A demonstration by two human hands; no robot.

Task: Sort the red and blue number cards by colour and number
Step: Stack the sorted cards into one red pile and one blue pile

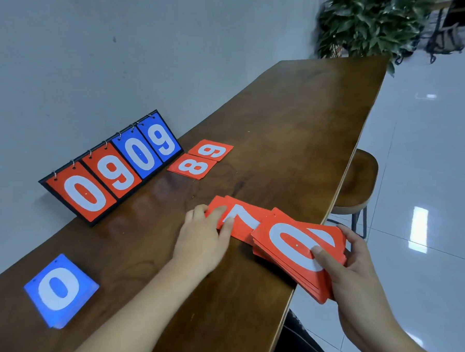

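Red stack, topped by a 0, gripped by the right hand over the worktop edge, while the left hand pinches a red 7 lying just beside it; red 8 and red 9 lie flat near the scoreboard, blue pile at near left.

7 card half under stack
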